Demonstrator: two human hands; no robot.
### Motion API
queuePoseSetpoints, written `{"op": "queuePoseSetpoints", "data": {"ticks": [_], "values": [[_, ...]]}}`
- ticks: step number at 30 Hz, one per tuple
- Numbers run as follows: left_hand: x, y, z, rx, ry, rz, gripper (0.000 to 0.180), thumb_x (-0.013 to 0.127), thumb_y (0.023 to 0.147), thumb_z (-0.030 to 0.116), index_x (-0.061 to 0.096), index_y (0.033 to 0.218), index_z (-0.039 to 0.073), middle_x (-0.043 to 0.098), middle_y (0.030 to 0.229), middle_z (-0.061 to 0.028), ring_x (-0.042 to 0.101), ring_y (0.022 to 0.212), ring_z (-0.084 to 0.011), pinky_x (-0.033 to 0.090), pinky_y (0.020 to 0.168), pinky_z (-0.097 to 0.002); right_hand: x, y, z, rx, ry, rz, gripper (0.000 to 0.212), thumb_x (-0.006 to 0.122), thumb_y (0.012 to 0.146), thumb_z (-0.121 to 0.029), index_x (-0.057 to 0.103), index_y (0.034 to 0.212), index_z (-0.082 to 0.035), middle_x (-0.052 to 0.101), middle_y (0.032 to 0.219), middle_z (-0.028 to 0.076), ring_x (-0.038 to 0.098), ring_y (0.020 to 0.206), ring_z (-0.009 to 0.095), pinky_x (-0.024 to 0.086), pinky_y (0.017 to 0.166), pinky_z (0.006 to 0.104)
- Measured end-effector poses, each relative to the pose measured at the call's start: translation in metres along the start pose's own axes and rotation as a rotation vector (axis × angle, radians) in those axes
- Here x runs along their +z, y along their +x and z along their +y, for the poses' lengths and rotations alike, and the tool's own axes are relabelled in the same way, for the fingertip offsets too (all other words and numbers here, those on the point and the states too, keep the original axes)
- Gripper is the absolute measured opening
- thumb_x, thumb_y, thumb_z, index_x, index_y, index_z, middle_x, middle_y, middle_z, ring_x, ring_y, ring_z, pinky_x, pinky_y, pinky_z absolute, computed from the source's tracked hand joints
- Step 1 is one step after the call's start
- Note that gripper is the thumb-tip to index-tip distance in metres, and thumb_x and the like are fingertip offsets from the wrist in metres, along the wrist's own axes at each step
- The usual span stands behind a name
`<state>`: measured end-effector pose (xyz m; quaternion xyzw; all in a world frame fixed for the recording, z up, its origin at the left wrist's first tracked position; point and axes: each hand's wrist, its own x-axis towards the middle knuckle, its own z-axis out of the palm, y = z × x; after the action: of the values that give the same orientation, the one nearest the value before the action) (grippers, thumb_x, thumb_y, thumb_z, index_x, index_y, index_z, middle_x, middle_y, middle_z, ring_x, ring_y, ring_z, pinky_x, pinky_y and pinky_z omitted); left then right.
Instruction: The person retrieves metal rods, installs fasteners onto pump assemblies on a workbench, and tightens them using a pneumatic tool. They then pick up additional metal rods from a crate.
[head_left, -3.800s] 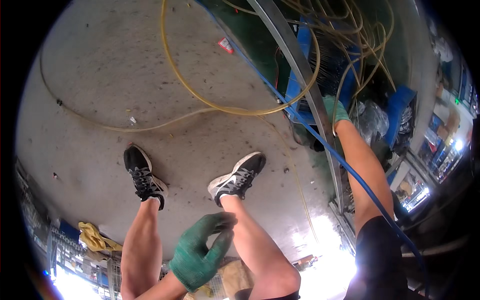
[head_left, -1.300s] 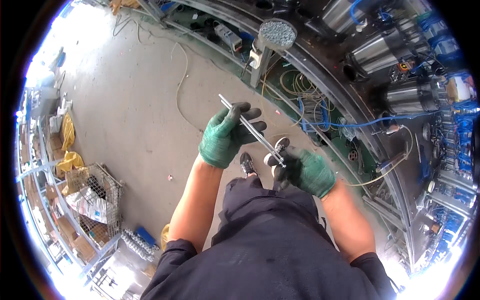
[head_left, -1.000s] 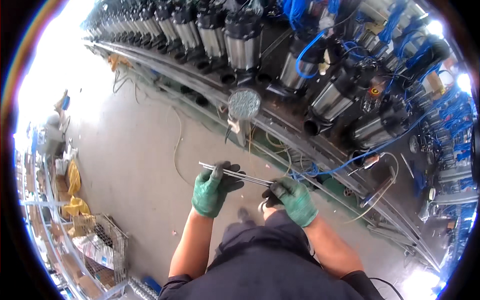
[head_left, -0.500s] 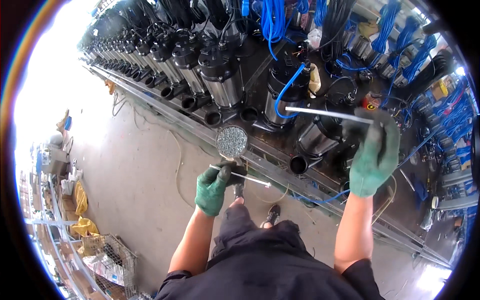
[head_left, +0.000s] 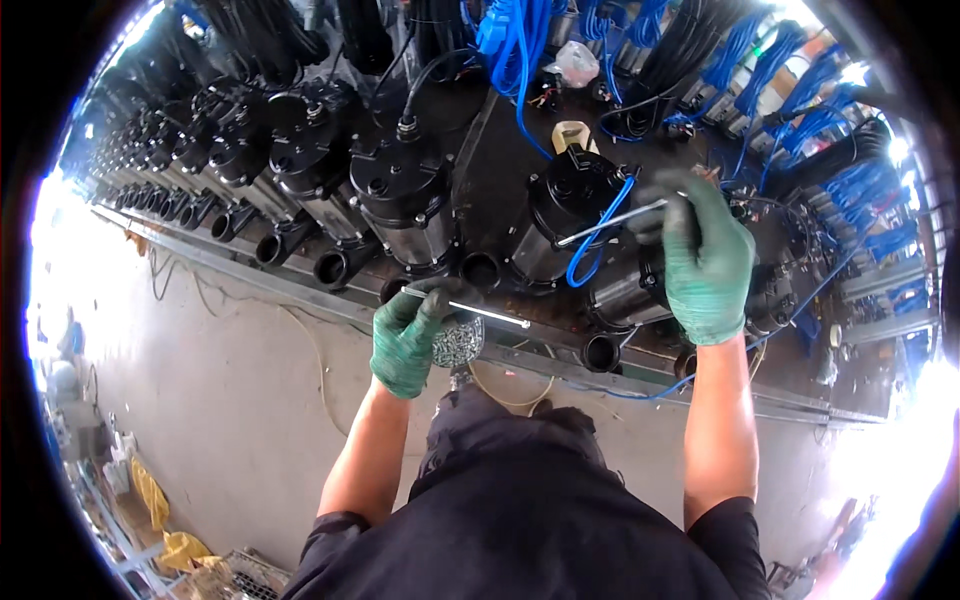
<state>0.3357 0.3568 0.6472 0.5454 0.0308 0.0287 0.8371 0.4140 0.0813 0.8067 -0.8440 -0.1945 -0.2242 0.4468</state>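
Observation:
My left hand (head_left: 403, 345), in a green glove with dark fingers, pinches a long thin bolt (head_left: 485, 313) whose wider end points right. Just beside that hand is a round container of small metal pieces (head_left: 458, 345), partly hidden by the fingers. My right hand (head_left: 708, 268), also gloved, grips a long metal rod (head_left: 608, 223); its fingers are blurred. The rod's free end reaches left over a black-topped pump (head_left: 572, 195) with a blue cable loop (head_left: 600, 235). Whether the rod touches the pump, I cannot tell. Below the right hand a steel pump (head_left: 625, 298) lies tilted.
A long row of upright pumps (head_left: 400, 190) runs along the dark bench (head_left: 490, 150) to the left. Coiled blue cables (head_left: 520, 50) and black cables (head_left: 690, 60) crowd the back. The metal bench edge (head_left: 540, 360) crosses before me. Yellow cloth (head_left: 150, 495) lies at lower left.
My view has shifted closer over the bench. My right hand and its rod have moved left and slightly up. The left hand is higher and now partly covers the container, still holding the bolt.

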Motion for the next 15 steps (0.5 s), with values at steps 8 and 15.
{"op": "queuePoseSetpoints", "data": {"ticks": [8, 15], "values": [[0.004, 0.04, 0.015, 0.071, -0.402, -0.138, 0.031, 0.06, 0.104, 0.022, 0.063, 0.124, -0.001, 0.073, 0.11, -0.0182, 0.073, 0.103, -0.0338, 0.061, 0.093, -0.0475, 0.02, 0.025, 0.017, -0.131, -0.447, -0.749, 0.038, 0.06, 0.09, 0.002, 0.068, 0.126, -0.007, 0.068, 0.123, 0.013, 0.068, 0.108, 0.033, 0.056, 0.095, 0.0383], [0.026, 0.043, 0.031, 0.083, -0.644, -0.073, 0.033, 0.061, 0.104, 0.028, 0.06, 0.127, 0.005, 0.069, 0.121, -0.013, 0.069, 0.113, -0.0297, 0.058, 0.099, -0.0468, 0.006, -0.033, -0.003, 0.253, 0.205, -0.488, 0.045, 0.071, 0.094, -0.005, 0.057, 0.138, -0.003, 0.072, 0.11, 0.014, 0.071, 0.089, 0.013, 0.057, 0.077, 0.0282]]}}
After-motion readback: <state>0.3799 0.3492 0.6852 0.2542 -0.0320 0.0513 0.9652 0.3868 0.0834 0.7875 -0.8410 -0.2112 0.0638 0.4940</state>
